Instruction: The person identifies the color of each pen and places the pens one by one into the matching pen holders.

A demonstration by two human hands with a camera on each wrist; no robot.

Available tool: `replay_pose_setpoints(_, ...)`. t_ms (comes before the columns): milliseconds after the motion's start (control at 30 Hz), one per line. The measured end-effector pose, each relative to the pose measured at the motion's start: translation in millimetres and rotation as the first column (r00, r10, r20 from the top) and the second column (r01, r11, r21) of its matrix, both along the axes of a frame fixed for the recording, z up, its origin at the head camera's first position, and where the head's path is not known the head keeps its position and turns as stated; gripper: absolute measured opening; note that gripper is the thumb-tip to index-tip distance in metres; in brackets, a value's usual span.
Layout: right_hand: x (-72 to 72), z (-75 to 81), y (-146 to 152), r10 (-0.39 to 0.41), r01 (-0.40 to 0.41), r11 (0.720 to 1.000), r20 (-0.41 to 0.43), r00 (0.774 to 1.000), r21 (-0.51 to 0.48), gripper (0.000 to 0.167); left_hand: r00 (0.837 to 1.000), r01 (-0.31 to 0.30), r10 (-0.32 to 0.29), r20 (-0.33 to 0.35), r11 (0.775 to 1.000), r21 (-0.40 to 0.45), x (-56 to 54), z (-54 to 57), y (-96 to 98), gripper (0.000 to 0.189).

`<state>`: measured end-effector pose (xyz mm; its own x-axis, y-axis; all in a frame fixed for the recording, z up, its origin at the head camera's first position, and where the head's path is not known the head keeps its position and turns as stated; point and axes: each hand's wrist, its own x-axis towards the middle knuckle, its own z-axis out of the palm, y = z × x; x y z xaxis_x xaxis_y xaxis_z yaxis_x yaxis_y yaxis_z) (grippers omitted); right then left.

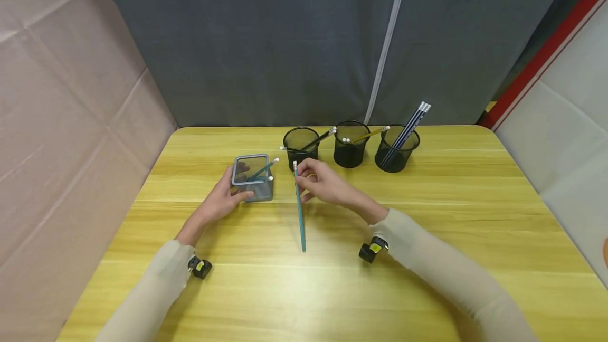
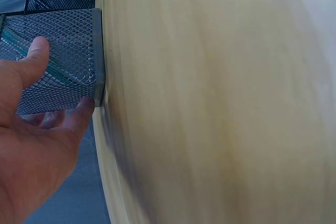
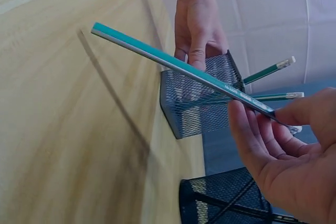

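My left hand (image 1: 219,200) holds a square grey mesh pencil holder (image 1: 261,192), its thumb on the near wall and the other fingers around the far side and base. Two green pencils (image 1: 264,169) with white erasers lean inside that holder. To the right of it, my right hand (image 1: 328,182) pinches another green pencil (image 1: 301,220) between thumb and fingers close to its eraser end. This pencil's other end points toward the table's near side. In the right wrist view the pencil (image 3: 157,54) is raised above the table, its shadow falling on the wood.
Three round black mesh cups stand behind my right hand: the left cup (image 1: 296,161) with black pencils, the middle cup (image 1: 348,158) with yellowish pencils, the right cup (image 1: 386,160) with dark striped pencils. A grey curtain (image 1: 266,46) hangs at the wooden table's (image 1: 285,294) far edge.
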<state>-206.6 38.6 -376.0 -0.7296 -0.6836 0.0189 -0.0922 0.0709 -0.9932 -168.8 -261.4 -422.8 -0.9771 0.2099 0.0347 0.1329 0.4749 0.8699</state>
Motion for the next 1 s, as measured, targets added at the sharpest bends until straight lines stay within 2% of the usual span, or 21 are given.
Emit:
replay_pose_setpoints(167,-3.1,10.7,0.0,-0.004,0.002,1.0,-0.083,0.997,-0.025,0.011,1.0,-0.004,0.004,0.004,1.0,-0.001,1.1,0.9,0.0,0.076)
replay_pose_setpoints(400,-6.8,31.7,2.1,-0.016,0.011,0.999,-0.129,0.991,-0.04,0.013,1.0,-0.001,0.001,0.005,1.0,0.0,1.3,1.0,-0.2,0.076)
replay_pose_setpoints(667,-11.7,51.0,-0.6,-0.04,0.035,0.999,-0.222,0.974,-0.025,0.012,1.0,-0.001,0.001,0.001,1.0,-0.009,1.4,1.5,-0.1,0.077)
replay_pose_setpoints(867,-15.7,66.6,-5.2,-0.056,0.043,0.998,-0.327,0.943,-0.049,0.015,1.0,0.001,-0.001,0.003,1.0,-0.005,1.2,1.8,0.0,0.077)
replay_pose_setpoints(1000,-17.2,78.1,-9.8,-0.084,0.057,0.995,-0.386,0.919,-0.081,0.01,1.0,0.002,-0.002,0.004,1.0,-0.001,0.7,1.4,-0.3,0.076)
